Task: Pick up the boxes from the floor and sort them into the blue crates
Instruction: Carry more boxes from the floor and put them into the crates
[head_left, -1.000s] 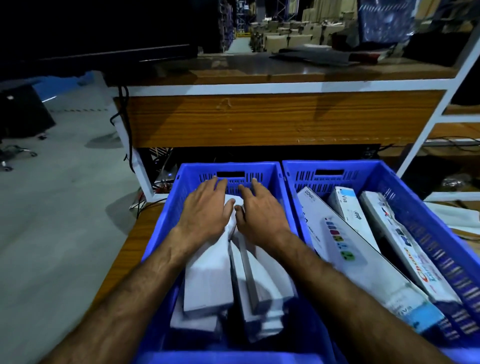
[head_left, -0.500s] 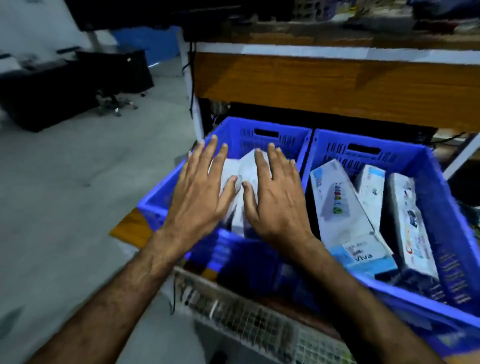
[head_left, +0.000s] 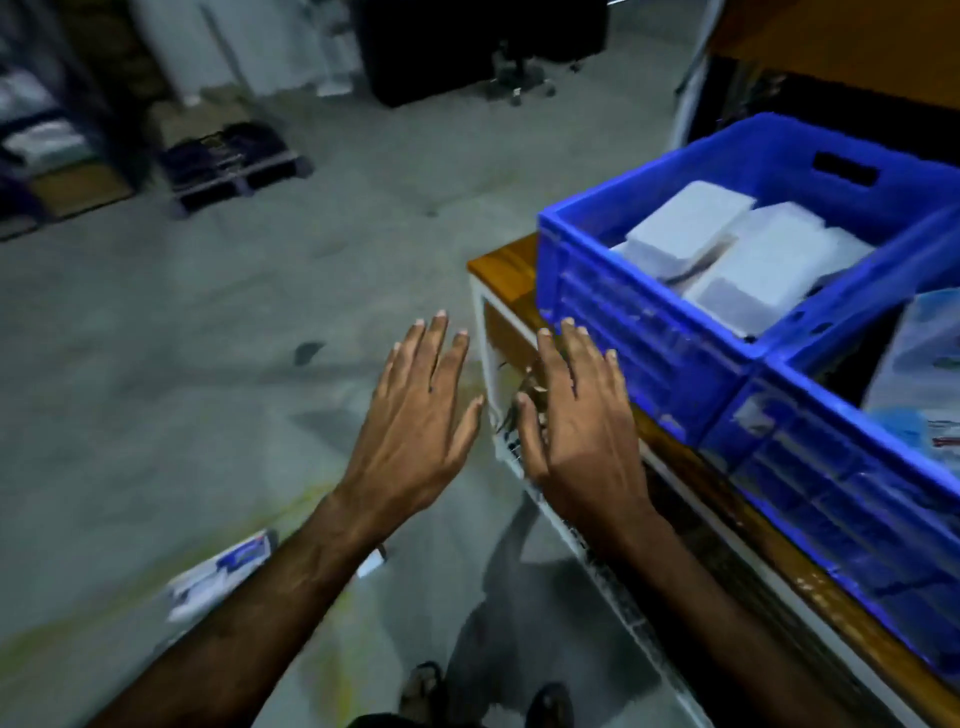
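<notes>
Both your hands have come out of the left blue crate, where they lay flat on the white boxes a second ago, and your view has swung left toward the floor. Your left hand and right hand hang side by side, palms down, fingers straight and spread, holding nothing. Up and to the right of your right hand the white boxes lean stacked in that crate, and the second blue crate touches it further right, probably to keep kinds apart. Below your left wrist, partly hidden by the forearm, a blue-and-white box lies on the floor, likely your next pick
</notes>
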